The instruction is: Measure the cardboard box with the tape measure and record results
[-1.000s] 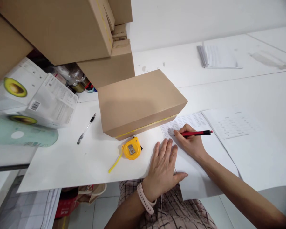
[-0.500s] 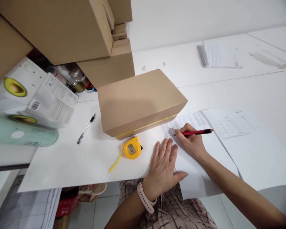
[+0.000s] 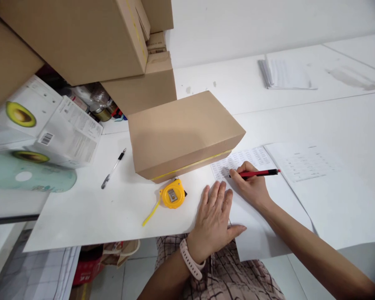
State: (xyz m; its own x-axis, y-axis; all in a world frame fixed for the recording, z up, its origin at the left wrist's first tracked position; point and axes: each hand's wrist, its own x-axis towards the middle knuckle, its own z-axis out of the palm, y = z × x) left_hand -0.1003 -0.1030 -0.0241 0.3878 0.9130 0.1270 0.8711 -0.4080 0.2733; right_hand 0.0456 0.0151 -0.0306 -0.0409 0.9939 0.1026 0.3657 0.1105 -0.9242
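Observation:
My right hand grips a red and black pen, its tip down at the printed sheet. Rows of small print run across the top of that paper. Beside it my left hand lies flat, fingers stretched out, partly on the table and with the thumb over the sheet's edge. A closed cardboard box with a yellow stripe along its side stands just beyond both hands and covers a corner of the paper. Left of my left hand rests a yellow tape measure with a yellow strap.
A clear pen with a black grip lies left of the box. White avocado-printed boxes and a mint-green bottle are at the left. Large cartons stack behind. More papers lie at right, a paper stack farther back.

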